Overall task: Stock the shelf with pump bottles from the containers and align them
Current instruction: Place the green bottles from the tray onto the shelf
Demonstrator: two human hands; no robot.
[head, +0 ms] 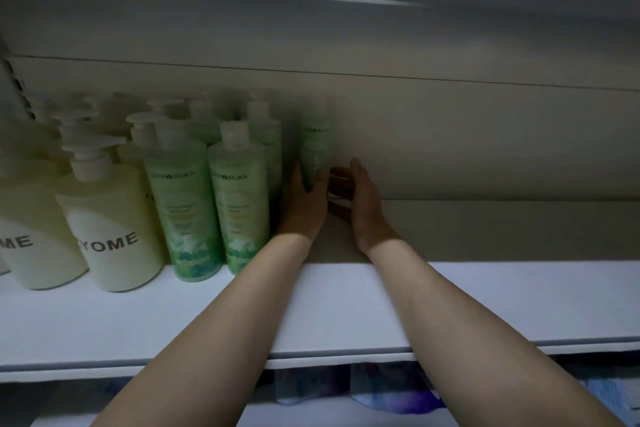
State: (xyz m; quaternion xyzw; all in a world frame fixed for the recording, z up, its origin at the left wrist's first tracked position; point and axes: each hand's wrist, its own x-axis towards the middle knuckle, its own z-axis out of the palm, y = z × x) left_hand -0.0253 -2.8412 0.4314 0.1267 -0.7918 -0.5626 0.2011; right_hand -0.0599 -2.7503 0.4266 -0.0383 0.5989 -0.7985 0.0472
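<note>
Both bare forearms reach deep over the white shelf [485, 302] toward its dim back wall, where a green bottle [316, 146] stands upright just right of the rows of green bottles [239, 198] and cream pump bottles [107, 218]. The left hand [304, 204] lies palm-down with its fingers wrapped against the bottle's lower left side, gripping it. The right hand [360, 201] stands on edge just right of the bottle, fingers loosely curved toward it; whether they touch it cannot be told
</note>
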